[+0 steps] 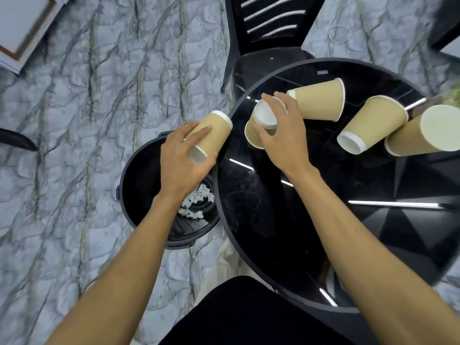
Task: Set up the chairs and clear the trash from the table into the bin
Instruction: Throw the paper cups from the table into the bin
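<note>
Over the black bin (139, 195) on the marbled floor (74, 120), the left hand (183, 160) grips a tan paper cup (211, 134). That cup is tilted, its white base pointing up toward the table edge and its open mouth turned down toward the palm; the thumb lies across the upper wall and the fingers curl beneath the rim, so the cup sits clasped between them, above the bin's opening. Inside the bin, crumpled white paper (196, 201) shows below the wrist.

Just right of the bin stands the round black glass table (323, 232). Near its left edge the right hand (281, 135) closes over a second cup (263, 120), which lies on its side at the table's edge; the fingers arch over its white base while the thumb presses the near side, and the cup's mouth shows just below the thumb. Whether this cup is lifted clear of the glass cannot be told.

Further right, three more tan cups lie tipped over on the glass: one (318, 100) just beyond the right hand's fingertips, a fourth cup (371, 125) beside it, and a fifth cup (423, 133) at the right border. Behind the table a black slatted chair (268, 33) stands against its far edge.
</note>
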The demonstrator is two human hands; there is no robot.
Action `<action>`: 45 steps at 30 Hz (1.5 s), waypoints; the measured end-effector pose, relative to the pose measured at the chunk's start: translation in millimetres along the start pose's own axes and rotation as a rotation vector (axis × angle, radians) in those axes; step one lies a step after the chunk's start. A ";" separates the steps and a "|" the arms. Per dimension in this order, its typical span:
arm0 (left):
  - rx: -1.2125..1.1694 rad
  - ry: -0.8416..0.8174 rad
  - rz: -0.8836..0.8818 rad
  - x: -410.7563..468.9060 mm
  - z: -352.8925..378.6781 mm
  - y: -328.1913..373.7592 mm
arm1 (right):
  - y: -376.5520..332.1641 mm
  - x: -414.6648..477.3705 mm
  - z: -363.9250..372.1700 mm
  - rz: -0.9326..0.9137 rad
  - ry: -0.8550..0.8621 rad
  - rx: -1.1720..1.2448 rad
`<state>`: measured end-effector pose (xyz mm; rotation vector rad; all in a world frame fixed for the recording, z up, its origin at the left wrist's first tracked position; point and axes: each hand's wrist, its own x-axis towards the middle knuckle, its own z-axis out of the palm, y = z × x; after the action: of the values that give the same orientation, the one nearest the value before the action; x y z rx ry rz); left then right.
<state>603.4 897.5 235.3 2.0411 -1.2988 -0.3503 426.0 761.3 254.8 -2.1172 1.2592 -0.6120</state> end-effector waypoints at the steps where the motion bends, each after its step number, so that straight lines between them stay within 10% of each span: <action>1: -0.007 -0.001 -0.001 -0.7 -0.1 1.6 | -0.9 -2.4 -1.2 -0.002 -0.001 0.002; 24: 0.012 0.176 -0.068 -120.3 -50.2 29.1 | -43.2 -113.2 -27.3 -0.163 -0.151 0.051; 45: 0.053 0.308 -0.328 -145.4 -103.6 -107.2 | -122.4 -82.0 125.8 -0.240 -0.426 0.055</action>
<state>667.2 1095.2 220.2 2.2500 -0.7974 -0.1391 546.6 912.3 242.2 -2.2168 0.7548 -0.2636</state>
